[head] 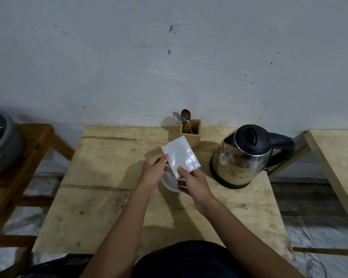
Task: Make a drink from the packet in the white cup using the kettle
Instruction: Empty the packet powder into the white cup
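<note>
A flat silvery-white packet point(180, 155) is held tilted above the middle of the wooden table point(113, 197). My left hand point(154, 170) pinches its left edge. My right hand point(192, 182) grips its lower corner. Directly under both hands sits the white cup point(169, 182), mostly hidden, with only its near-left rim showing. A steel kettle point(242, 157) with a black lid and handle stands on its base to the right of my hands.
A wooden holder point(190, 134) with two spoons point(184, 117) stands at the table's back edge by the wall. A grey pot point(0, 145) sits on a wooden stand at far left. Another wooden surface point(338, 163) lies at far right.
</note>
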